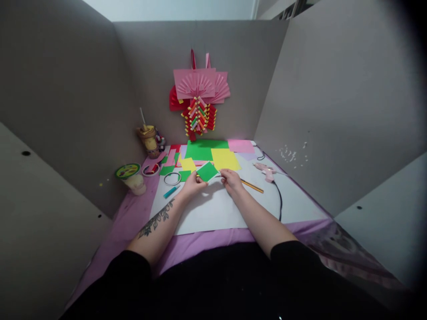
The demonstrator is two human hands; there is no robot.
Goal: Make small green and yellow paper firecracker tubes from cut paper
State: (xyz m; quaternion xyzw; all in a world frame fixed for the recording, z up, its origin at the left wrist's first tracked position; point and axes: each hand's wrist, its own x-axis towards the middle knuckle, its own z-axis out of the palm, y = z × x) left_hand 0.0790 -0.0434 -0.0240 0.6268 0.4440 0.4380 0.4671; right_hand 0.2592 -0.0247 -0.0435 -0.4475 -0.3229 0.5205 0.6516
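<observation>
A small square of green paper [207, 171] with pale edges is held up, tilted, above the white sheet [213, 211]. My left hand [194, 184] is closed on its lower left side, thumb towards the front. At the paper's right corner, my right hand [231, 180] is pinched shut with its fingertips together. A thin edge shows beside those fingertips, too small to make out clearly. Close to my left hand lie a teal glue-like tube or cutter [171, 192] and a roll of tape [172, 178]. A yellow-and-black pencil or stick [252, 185] lies right of my right hand.
Behind my hands are green [202, 150], yellow [226, 159] and pink sheets [240, 146]. A pink glue gun [266, 171] with a black cord lies right. At left stand a lidded cup [131, 178] and a brown holder [150, 141]. Paper fan and firecracker decorations [199, 89] hang behind.
</observation>
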